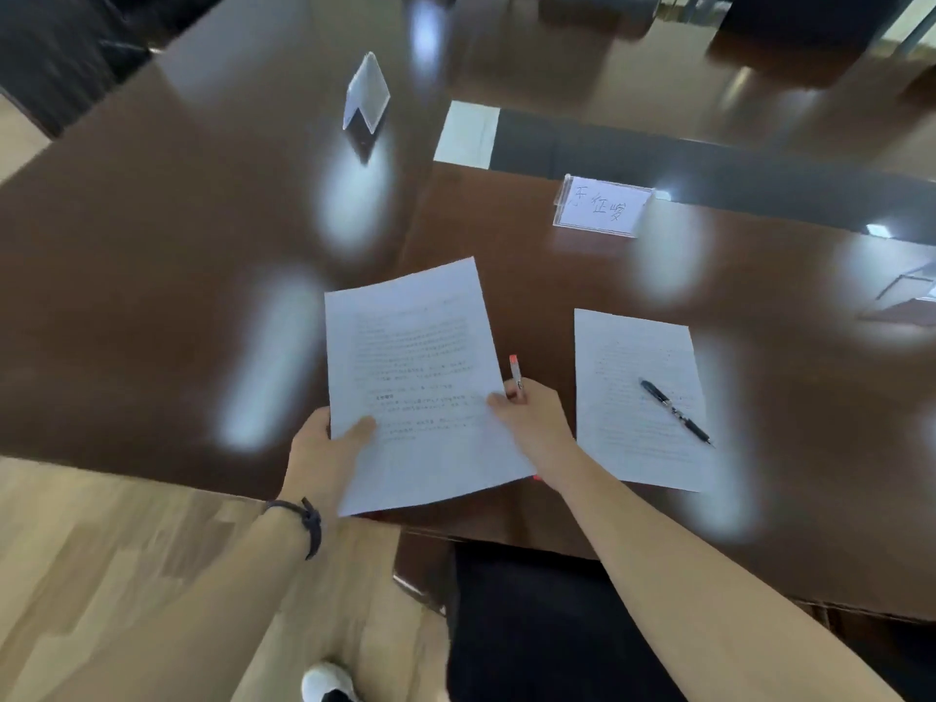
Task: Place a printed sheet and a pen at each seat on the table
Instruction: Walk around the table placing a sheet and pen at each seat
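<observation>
Both hands hold a printed sheet (415, 377) above the near edge of the dark wooden table (177, 306). My left hand (324, 448) pinches its lower left corner. My right hand (532, 415) grips its right edge and also holds a pen with a red end (515, 369), which sticks up past the fingers. To the right, a second printed sheet (623, 362) lies flat on the table with a black pen (676, 410) resting diagonally on it.
A name card with handwriting (602, 209) stands behind the laid sheet. A blank name card holder (367, 93) stands further back at the left. A black chair back (537, 630) is below the table edge. Wooden floor lies to the left.
</observation>
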